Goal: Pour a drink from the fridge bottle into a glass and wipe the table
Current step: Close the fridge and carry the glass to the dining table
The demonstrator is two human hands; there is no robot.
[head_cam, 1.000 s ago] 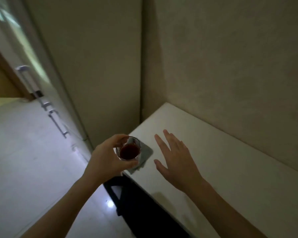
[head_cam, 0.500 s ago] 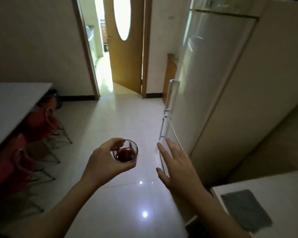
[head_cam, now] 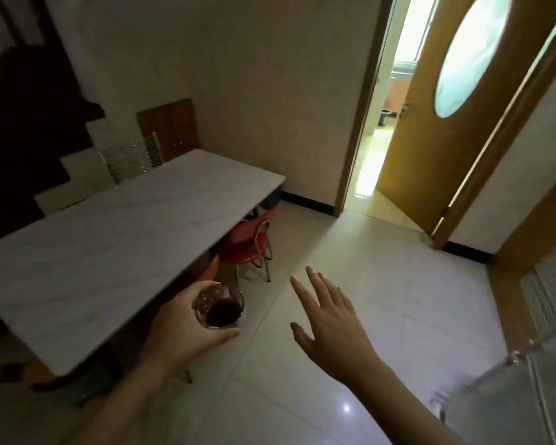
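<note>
My left hand (head_cam: 182,329) grips a small clear glass (head_cam: 219,308) holding a dark red drink, carried upright beside the near right edge of a long white marble table (head_cam: 109,239). My right hand (head_cam: 329,319) floats over the floor to the right of the glass, fingers spread and straight, holding nothing. The bottle and the grey cloth are out of view.
Red chairs (head_cam: 247,242) are tucked under the table's right side. A wooden door (head_cam: 456,117) with an oval window stands open onto a bright room at the upper right. The fridge (head_cam: 507,403) corner shows at the lower right. Pale floor tiles (head_cam: 382,284) lie ahead.
The view has swung left from the small counter with the cloth, past the fridge, to the long white table. My left hand keeps the glass; my right hand stays spread.
</note>
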